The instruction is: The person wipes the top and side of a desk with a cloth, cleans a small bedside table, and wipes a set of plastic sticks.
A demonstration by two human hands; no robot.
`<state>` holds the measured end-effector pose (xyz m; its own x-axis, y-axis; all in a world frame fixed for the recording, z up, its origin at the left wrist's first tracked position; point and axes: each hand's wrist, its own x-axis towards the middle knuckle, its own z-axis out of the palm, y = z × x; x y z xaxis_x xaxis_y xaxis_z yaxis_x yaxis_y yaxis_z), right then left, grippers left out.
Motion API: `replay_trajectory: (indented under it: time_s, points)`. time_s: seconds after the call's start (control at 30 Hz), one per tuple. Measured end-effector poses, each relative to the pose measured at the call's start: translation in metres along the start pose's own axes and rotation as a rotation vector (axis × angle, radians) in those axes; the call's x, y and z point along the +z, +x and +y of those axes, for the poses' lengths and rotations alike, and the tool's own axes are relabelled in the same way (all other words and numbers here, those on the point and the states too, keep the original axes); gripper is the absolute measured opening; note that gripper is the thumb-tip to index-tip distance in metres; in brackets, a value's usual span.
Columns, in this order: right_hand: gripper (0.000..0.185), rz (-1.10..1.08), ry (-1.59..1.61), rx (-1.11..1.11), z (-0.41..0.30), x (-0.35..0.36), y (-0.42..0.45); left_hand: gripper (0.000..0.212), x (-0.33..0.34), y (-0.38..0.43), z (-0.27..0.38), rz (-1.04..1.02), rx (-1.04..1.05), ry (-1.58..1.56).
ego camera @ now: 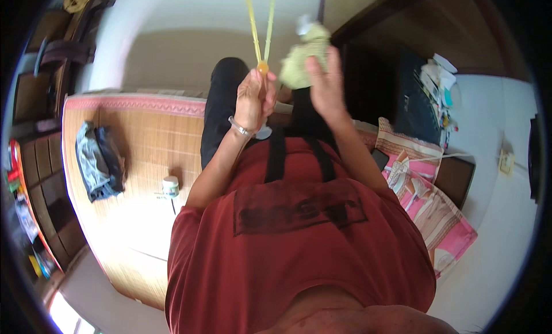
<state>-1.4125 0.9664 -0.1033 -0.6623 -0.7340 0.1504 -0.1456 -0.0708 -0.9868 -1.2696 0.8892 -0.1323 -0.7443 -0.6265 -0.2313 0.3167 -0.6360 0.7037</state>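
Note:
My left hand (255,96), with a clear bracelet at the wrist, pinches an orange bead or ball (262,67) between thumb and fingers. From the bead two thin yellow strands (254,29) run up in a narrow V and leave the picture at the top. Beside it on the right is my right hand (324,81), blurred, its thumb lying against a pale green knitted or fluffy thing (304,60) with a whitish tip. Whether that hand grips the green thing cannot be told. Both hands are raised above my black-trousered legs.
On the left, a woven mat (146,131) with a pink border bears folded denim clothing (97,161) and a small lidded jar (170,186). To the right lie a patterned pink cloth (431,209), a dark flat device (455,178) and a cable. Small items crowd a white surface (478,101).

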Motion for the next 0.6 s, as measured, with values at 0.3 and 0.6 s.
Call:
replay_trajectory:
  time_s: [0.3, 0.6]
  points:
    - [0.034, 0.299, 0.367, 0.252, 0.008, 0.002, 0.023, 0.035, -0.006, -0.015, 0.010, -0.215, -0.015, 0.769]
    - [0.025, 0.127, 0.185, 0.203, 0.029, 0.016, 0.015, 0.036, -0.009, -0.019, 0.007, -0.101, -0.117, 0.653]
